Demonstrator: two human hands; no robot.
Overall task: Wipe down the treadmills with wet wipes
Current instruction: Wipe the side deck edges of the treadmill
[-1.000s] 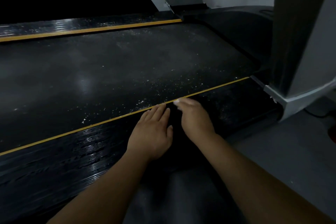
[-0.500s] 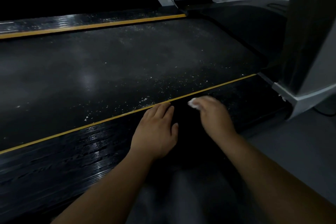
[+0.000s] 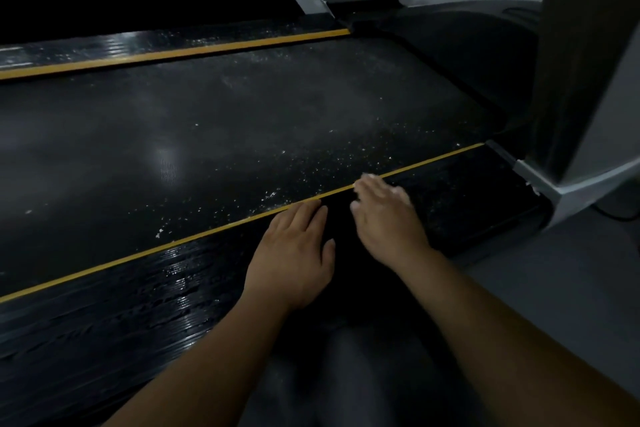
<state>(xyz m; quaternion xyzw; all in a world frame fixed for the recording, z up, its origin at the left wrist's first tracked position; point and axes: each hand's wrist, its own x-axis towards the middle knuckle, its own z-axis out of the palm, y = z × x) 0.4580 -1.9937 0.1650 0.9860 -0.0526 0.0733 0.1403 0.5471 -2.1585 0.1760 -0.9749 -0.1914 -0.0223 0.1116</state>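
Right hand (image 3: 388,215), flat on the wipe (image 3: 367,177), has slid back toward the left hand (image 3: 294,253), still flat on the rail (image 3: 138,288)

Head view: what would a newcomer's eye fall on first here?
Two bare hands at the centre: the left hand lies flat on the ribbed side rail, the blurred right hand beside it, with something white at its edge. Behind them, white specks dot the dark treadmill belt along a yellow stripe.

One head cam only, wide-angle: looks fwd & down, close over the treadmill (image 3: 207,135) near edge; post (image 3: 588,62) at right.
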